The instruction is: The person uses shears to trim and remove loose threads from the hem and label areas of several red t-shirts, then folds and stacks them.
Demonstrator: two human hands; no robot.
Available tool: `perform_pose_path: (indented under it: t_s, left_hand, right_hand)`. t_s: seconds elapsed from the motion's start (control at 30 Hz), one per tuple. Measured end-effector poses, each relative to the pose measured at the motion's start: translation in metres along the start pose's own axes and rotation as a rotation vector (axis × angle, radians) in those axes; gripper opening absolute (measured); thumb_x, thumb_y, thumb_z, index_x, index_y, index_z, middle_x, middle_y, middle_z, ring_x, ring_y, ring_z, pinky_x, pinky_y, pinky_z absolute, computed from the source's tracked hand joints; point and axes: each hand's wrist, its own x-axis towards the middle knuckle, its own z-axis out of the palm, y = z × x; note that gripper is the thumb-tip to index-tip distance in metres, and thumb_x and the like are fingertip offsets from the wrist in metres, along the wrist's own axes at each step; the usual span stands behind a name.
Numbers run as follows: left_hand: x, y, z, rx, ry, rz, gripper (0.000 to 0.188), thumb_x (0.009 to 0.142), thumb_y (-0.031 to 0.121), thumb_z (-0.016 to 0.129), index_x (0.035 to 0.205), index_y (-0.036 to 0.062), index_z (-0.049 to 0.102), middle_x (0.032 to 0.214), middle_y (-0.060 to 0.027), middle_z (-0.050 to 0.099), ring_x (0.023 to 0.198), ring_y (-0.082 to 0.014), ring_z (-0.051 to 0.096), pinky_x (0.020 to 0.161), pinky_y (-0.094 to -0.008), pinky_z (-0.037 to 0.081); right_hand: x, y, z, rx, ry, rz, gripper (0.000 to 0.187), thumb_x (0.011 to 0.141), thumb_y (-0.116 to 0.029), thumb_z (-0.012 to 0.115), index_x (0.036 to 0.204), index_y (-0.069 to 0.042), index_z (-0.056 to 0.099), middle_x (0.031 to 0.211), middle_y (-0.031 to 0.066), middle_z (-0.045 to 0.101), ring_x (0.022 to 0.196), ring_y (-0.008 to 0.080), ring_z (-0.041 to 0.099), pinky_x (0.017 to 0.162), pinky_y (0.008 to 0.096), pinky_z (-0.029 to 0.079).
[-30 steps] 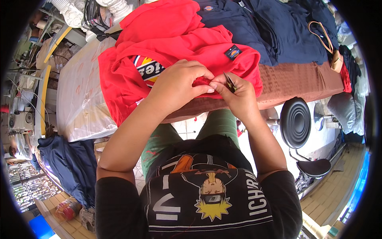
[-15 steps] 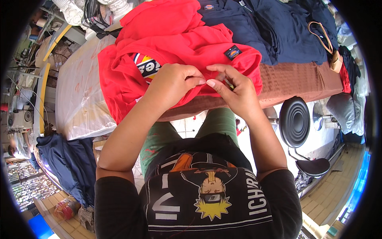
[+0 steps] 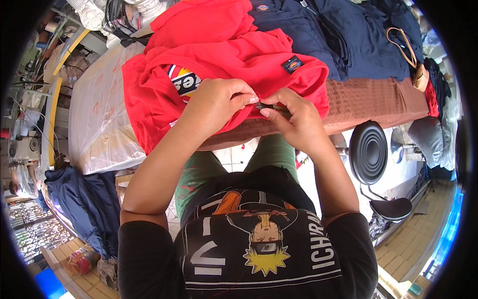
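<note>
Your left hand (image 3: pixel 216 102) pinches the crumpled red cloth garment (image 3: pixel 224 55); your right hand (image 3: pixel 298 115) curls around small dark metal snips (image 3: pixel 269 106), whose tips, slipping, could nick fabric.

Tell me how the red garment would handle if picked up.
The red garment is probably floppy: it lies in loose, rumpled folds. Lifted by one edge, it would likely sag, since its cloth bends softly beside the left hand. It seems unlikely to roll, as it lies spread in a heap with no firm shape.
</note>
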Motion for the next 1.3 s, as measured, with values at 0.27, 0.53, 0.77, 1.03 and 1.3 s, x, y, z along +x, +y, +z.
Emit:
perform_pose_path:
  t_s: [0.27, 0.53, 0.77, 1.03, 1.3]
  left_hand:
    - [-0.011, 0.014, -0.03, -0.008, -0.098, 0.391, 0.014, 0.088, 0.015, 0.067, 0.088, 0.0011, 0.071, 0.085, -0.0089, 0.069, 0.074, -0.0111, 0.062, 0.067, -0.0252, 0.048]
    - [-0.047, 0.053, -0.066, -0.069, -0.069, 0.2, 0.015, 0.089, 0.011, 0.063, 0.092, -0.0034, 0.067, 0.087, -0.0092, 0.067, 0.078, -0.0194, 0.063, 0.072, -0.0293, 0.048]
    - [-0.018, -0.002, 0.017, 0.303, 0.068, 0.131, 0.035, 0.079, 0.013, 0.073, 0.112, 0.0047, 0.065, 0.09, -0.0093, 0.065, 0.065, -0.0152, 0.059, 0.063, -0.0272, 0.047]
    - [-0.022, -0.004, 0.02, 0.018, 0.105, -0.025, 0.029, 0.081, 0.011, 0.073, 0.109, 0.0035, 0.067, 0.082, -0.0031, 0.065, 0.064, -0.0087, 0.055, 0.061, -0.0246, 0.046]
    - [-0.026, 0.005, 0.011, -0.223, 0.128, -0.171, 0.021, 0.091, 0.018, 0.065, 0.1, -0.001, 0.068, 0.086, -0.0039, 0.069, 0.062, -0.0052, 0.057, 0.06, -0.0205, 0.047]
  right_hand:
    - [0.002, -0.002, -0.007, -0.144, -0.004, -0.058, 0.015, 0.082, -0.012, 0.071, 0.093, -0.006, 0.063, 0.082, 0.0112, 0.063, 0.071, 0.027, 0.064, 0.062, 0.0343, 0.049]
    - [-0.016, 0.033, -0.028, 0.217, -0.106, 0.354, 0.026, 0.082, -0.021, 0.076, 0.096, 0.0, 0.067, 0.068, -0.0032, 0.054, 0.064, 0.0045, 0.048, 0.059, 0.0236, 0.041]
    - [-0.015, 0.027, 0.018, 0.631, -0.211, 0.66, 0.017, 0.087, -0.021, 0.072, 0.092, -0.005, 0.069, 0.063, -0.0044, 0.055, 0.06, 0.0032, 0.049, 0.053, 0.0204, 0.037]
    - [-0.014, 0.022, 0.027, 0.456, -0.014, 0.297, 0.012, 0.086, -0.01, 0.07, 0.094, -0.001, 0.066, 0.072, 0.0015, 0.061, 0.064, 0.0082, 0.057, 0.059, 0.0243, 0.045]
    - [-0.019, 0.022, 0.023, -0.076, 0.074, -0.077, 0.014, 0.085, 0.0, 0.067, 0.098, 0.001, 0.063, 0.08, 0.0088, 0.066, 0.072, 0.0122, 0.063, 0.065, 0.0274, 0.05]
